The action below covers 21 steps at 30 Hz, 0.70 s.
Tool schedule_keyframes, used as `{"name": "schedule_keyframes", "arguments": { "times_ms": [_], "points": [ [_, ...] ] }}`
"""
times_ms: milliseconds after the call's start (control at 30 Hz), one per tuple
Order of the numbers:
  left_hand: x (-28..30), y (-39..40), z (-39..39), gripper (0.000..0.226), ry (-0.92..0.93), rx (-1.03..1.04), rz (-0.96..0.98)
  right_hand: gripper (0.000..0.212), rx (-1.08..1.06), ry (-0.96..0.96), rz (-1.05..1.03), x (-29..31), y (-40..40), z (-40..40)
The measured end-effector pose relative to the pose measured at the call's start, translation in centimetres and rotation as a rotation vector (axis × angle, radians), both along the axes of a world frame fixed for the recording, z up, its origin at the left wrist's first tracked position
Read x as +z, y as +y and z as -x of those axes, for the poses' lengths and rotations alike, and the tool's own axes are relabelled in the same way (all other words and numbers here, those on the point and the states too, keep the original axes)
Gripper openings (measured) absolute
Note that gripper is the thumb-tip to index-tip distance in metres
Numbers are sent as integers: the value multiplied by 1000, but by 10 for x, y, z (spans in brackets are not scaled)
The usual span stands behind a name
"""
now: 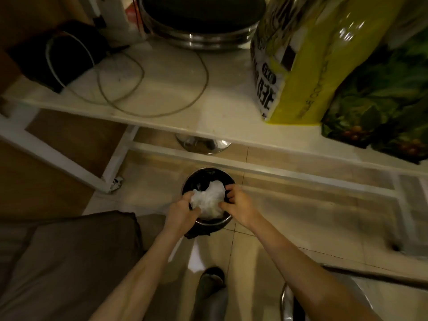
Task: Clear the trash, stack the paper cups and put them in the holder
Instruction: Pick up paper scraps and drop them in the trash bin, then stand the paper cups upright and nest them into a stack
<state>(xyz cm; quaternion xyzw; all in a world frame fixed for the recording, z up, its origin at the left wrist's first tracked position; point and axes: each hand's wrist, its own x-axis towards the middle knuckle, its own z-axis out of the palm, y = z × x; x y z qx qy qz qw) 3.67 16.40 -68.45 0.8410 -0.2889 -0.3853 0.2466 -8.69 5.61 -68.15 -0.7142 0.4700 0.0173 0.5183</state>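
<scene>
Both hands, left (183, 210) at 9 o'clock and right (239, 205) at 3, grip our white trash wad (208, 200) over the bin (206, 176).

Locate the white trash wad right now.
Head view, lower centre: the white trash wad sits in the mouth of the round bin on the floor, gripped between left hand and right hand, below the white table's edge.

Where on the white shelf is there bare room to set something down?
Only the shelf's front strip, between the looped cable and yellow bag, looks bare. The dark device, metal pot and green bags crowd the left, back and right.
</scene>
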Motion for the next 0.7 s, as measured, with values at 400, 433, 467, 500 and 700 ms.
{"name": "schedule_keyframes", "arguments": {
  "times_ms": [400, 433, 467, 500, 700],
  "points": [
    [316, 17, 44, 59, -238, -324, 270, 44, 130, -132, 262, 314, 38, 60],
    [342, 16, 48, 59, -262, -340, 297, 43, 140, -136, 287, 341, 39, 66],
    [361, 14, 51, 59, -283, -355, 313, 43, 157, -132, 316, 359, 40, 70],
    [376, 13, 54, 58, -295, -372, 325, 43, 172, -125, 340, 374, 41, 73],
    [490, 10, 80, 52, -407, -477, 546, 44, 155, -224, 550, 488, 43, 110]
  ]
}}
